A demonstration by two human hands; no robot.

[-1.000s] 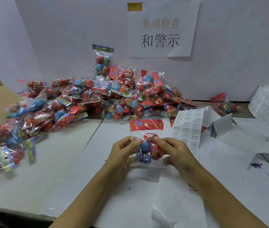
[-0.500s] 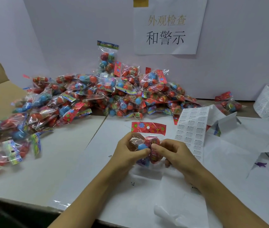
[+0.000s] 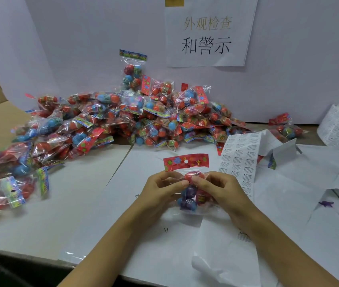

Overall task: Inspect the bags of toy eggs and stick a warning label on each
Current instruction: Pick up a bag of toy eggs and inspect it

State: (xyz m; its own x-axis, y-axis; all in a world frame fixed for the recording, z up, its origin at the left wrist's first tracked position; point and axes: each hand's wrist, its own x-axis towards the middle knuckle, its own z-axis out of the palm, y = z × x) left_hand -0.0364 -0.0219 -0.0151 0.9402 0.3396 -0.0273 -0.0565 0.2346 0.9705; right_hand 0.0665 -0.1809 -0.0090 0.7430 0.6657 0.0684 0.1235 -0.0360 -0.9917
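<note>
The fingers (image 3: 182, 183) of both hands were clamped on one bag of toy eggs (image 3: 191, 193), thumbs meeting at its top where half a second before they had pinched lower, so inspection seemed underway. It hung above the white table (image 3: 81, 204), label sheet (image 3: 239, 160) just right, heaped bags (image 3: 123, 117) behind, bare paper on either side.

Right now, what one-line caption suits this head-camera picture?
Both hands hold a bag of toy eggs before a pile of bags, warning labels alongside.
</note>
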